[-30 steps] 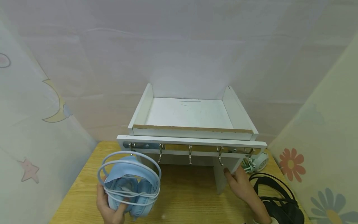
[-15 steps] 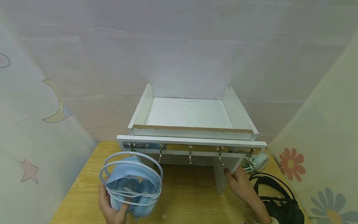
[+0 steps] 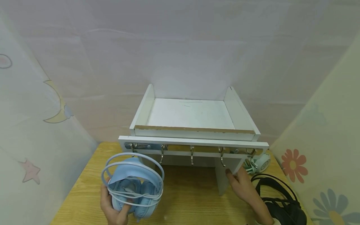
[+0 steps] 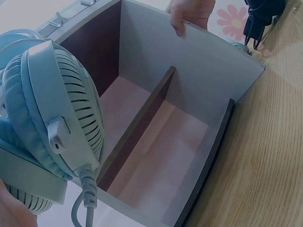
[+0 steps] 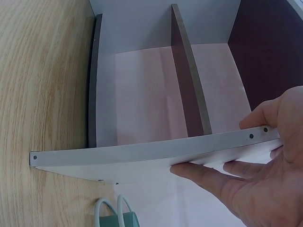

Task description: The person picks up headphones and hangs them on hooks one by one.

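Observation:
Light blue headphones (image 3: 147,195), with their white cable wound around them, are in my left hand (image 3: 113,212) in front of the shelf's left end. Fingers and thumb grip them low on the left side. The left wrist view shows a slotted earcup (image 4: 78,101) and its cable close up. A white wooden shelf unit (image 3: 194,140) carries a row of metal hooks (image 3: 192,155) along its front rail. My right hand (image 3: 242,187) holds the front edge of its right side panel (image 5: 142,151). In the right wrist view, the thumb lies inside that panel and the fingers outside.
The unit stands on a wood-grain table (image 3: 182,203). A pale green rounded device (image 3: 262,162) with a bundled cable sits behind my right hand. Black gear with looped straps or cables (image 3: 285,212) lies to the right. Patterned cloth walls (image 3: 323,150) enclose the table.
My left hand and the headphones have shifted slightly to the right. The right hand keeps its hold on the side panel, and the shelf stays in place.

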`<state>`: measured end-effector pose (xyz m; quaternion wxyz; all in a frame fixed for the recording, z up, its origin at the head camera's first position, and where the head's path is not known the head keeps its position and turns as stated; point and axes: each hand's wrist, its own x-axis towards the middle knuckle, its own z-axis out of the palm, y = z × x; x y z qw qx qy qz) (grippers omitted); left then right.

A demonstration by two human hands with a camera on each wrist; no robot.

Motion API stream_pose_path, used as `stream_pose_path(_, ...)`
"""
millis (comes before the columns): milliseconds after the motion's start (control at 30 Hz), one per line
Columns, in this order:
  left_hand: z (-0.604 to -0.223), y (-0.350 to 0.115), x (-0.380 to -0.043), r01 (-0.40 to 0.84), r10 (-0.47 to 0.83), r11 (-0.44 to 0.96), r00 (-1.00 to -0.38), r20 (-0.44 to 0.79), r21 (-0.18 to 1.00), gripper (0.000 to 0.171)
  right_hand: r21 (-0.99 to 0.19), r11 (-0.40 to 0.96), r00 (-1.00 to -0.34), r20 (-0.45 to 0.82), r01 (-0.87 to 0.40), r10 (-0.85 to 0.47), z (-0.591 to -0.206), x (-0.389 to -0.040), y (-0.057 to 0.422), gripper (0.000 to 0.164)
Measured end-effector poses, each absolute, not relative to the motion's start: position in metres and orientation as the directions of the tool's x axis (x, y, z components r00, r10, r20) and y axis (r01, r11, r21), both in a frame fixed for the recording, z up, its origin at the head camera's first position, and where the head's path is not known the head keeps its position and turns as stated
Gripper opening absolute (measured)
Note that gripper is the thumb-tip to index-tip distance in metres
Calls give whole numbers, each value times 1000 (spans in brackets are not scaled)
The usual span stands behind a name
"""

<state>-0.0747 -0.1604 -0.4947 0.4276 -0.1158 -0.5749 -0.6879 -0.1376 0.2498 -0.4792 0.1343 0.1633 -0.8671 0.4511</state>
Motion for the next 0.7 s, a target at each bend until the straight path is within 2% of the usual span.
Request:
stream_pose_path(433,-495,-160,-70,671,-473,33,-643,603,741,74,-745,534,-913,373,-400,-164,-480,-139,251,49)
stream_pose_path(700,-493,-158,-65,649,-507,-26,-664,549,761,74,-734,540,-908,383,-411,-170,-481,-139,251,47)
